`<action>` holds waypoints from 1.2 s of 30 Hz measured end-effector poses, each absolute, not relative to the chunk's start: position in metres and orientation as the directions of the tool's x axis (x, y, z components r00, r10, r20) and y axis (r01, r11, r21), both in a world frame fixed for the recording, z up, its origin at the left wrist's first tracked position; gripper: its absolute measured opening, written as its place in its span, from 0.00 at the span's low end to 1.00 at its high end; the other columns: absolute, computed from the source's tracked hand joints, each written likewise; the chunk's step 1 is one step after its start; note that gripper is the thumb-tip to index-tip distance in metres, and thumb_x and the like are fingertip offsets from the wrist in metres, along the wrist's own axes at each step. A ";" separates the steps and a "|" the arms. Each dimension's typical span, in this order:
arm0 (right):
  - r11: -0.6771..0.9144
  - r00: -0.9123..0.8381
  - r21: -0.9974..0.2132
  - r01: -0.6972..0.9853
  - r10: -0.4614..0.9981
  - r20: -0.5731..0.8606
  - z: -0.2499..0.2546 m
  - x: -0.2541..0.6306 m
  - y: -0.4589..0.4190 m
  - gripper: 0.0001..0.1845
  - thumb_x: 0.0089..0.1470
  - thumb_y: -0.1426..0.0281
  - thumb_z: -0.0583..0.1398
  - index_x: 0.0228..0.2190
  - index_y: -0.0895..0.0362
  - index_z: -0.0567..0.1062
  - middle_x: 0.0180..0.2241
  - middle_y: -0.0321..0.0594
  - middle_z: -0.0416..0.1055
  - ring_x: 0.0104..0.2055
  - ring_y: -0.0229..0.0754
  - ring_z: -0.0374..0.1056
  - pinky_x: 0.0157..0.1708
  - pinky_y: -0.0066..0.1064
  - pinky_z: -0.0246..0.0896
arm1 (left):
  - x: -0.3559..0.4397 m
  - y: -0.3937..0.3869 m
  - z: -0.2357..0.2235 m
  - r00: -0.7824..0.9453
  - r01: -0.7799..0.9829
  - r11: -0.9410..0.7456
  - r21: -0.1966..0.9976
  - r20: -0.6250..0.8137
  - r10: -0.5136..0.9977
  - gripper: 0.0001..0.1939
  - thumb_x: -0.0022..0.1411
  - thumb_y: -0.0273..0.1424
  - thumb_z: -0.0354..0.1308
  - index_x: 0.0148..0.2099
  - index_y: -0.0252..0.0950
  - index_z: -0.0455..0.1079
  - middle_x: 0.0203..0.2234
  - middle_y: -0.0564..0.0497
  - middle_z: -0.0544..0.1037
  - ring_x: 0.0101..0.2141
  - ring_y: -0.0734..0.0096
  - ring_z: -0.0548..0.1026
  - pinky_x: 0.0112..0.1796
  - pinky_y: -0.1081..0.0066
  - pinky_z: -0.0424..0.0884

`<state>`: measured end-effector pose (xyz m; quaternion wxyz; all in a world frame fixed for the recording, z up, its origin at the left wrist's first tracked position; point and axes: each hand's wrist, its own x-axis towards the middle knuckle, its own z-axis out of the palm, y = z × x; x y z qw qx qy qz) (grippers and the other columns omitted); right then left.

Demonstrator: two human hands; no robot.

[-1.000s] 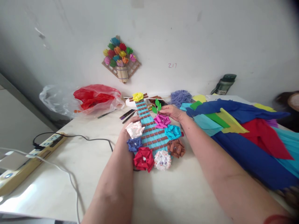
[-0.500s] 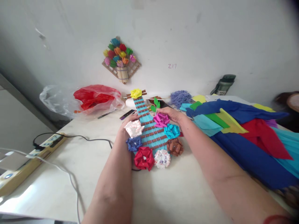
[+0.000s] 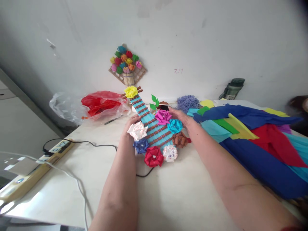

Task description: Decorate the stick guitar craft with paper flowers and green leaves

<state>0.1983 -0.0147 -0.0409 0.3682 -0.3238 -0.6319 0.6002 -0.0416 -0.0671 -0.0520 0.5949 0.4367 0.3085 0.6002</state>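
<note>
A guitar-shaped craft point(image 3: 154, 133), turquoise with brown crossbars, is tilted up above the table between my hands. Crepe-paper flowers edge its body: a white one point(image 3: 137, 131), a dark blue one point(image 3: 141, 146), a red one point(image 3: 154, 156), a magenta one point(image 3: 163, 117) and several others. A yellow flower point(image 3: 131, 92) tops the neck, and a sprig of green leaves point(image 3: 154, 102) rises by the magenta flower. My left hand point(image 3: 132, 124) grips the left edge, fingers partly behind it. On the right edge my right hand point(image 3: 180, 116) has hold, its fingertips hidden behind the flowers.
Crepe paper sheets point(image 3: 252, 154) are heaped on the right, with purple shredded strands point(image 3: 188, 103) behind. A plastic bag with red contents point(image 3: 101, 104) lies back left. A power strip point(image 3: 57, 150) and cables run along the left. A green bottle point(image 3: 233, 89) stands against the wall.
The craft has turned so its neck leans further left, and its flowered lower edge has risen slightly. Both hands stay on it. The camera view has shifted a little.
</note>
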 end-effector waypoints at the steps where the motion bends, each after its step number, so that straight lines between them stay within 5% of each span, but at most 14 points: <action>1: 0.034 -0.523 -0.999 -0.043 0.851 0.051 -0.042 0.200 -0.014 0.28 0.53 0.48 0.50 0.34 0.58 0.76 0.31 0.44 0.76 0.35 0.44 0.72 0.36 0.33 0.66 | -0.041 -0.066 -0.052 0.089 -0.444 -0.114 0.888 0.171 0.981 0.12 0.47 0.28 0.62 0.38 0.34 0.73 0.28 0.49 0.79 0.35 0.57 0.77 0.42 0.59 0.71; 5: -0.044 -0.542 -0.994 -0.102 0.840 0.019 -0.045 0.205 -0.010 0.25 0.50 0.49 0.55 0.36 0.57 0.76 0.32 0.43 0.76 0.34 0.43 0.71 0.35 0.33 0.65 | -0.041 -0.065 -0.053 0.106 -0.435 -0.153 0.887 0.219 0.970 0.12 0.47 0.29 0.63 0.38 0.34 0.74 0.33 0.46 0.79 0.37 0.54 0.77 0.44 0.57 0.70; 11: 0.093 -0.480 -0.996 -0.009 0.873 0.086 -0.029 0.209 -0.015 0.17 0.42 0.58 0.64 0.31 0.58 0.76 0.25 0.36 0.73 0.24 0.34 0.65 0.26 0.26 0.58 | -0.040 -0.063 -0.045 0.100 -0.342 -0.161 0.926 0.206 0.973 0.08 0.46 0.28 0.63 0.33 0.37 0.74 0.30 0.49 0.79 0.34 0.57 0.77 0.39 0.60 0.71; 22: 0.169 -0.506 -0.982 0.082 0.856 0.105 -0.015 0.194 -0.016 0.19 0.43 0.56 0.64 0.21 0.60 0.73 0.15 0.34 0.67 0.16 0.33 0.60 0.17 0.25 0.51 | -0.035 -0.059 -0.036 0.150 -0.287 -0.162 0.944 0.211 0.966 0.14 0.43 0.31 0.66 0.35 0.32 0.74 0.25 0.50 0.78 0.27 0.64 0.77 0.35 0.66 0.72; 36: 0.078 -0.458 -0.997 -0.009 0.886 0.074 -0.006 0.184 -0.012 0.09 0.35 0.70 0.68 0.23 0.62 0.76 0.17 0.37 0.72 0.18 0.33 0.63 0.18 0.24 0.58 | -0.025 -0.070 -0.018 0.163 -0.301 -0.124 0.946 0.179 0.970 0.10 0.43 0.26 0.63 0.32 0.32 0.73 0.27 0.47 0.79 0.36 0.55 0.77 0.38 0.63 0.70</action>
